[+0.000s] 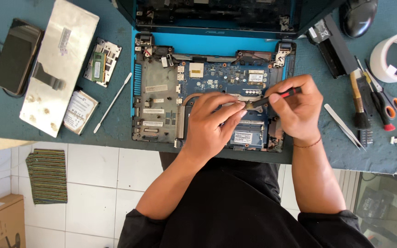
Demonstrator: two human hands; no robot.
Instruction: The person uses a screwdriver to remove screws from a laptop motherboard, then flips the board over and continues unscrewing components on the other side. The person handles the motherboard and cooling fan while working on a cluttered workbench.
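**Opened laptop worked on with a screwdriver at a blue-green table**

A table covered in a blue-green mat is seen from above, with a white tiled floor below its near edge. At the middle of the table an opened laptop is laid with its circuit board exposed.

The fingers of the right hand are clenched around a screwdriver with a red and black handle, which is held nearly level, its tip pointed left over the board. The fingers of the left hand are curled and brought against the tip of the screwdriver; whether something small is pinched there cannot be told. Both hands are held just above the right half of the board.

Left of the laptop, a white plastic pry stick is laid aslant. Further left, a hard drive, a metal bracket with a green memory card and an upturned keyboard are placed close together, with a dark phone beyond them.

Right of the hands, tweezers, a small brush and red-handled tools are set near one another. A roll of tape and a black mouse are seen towards the far right corner. On the floor, a striped cloth and a cardboard box are found.
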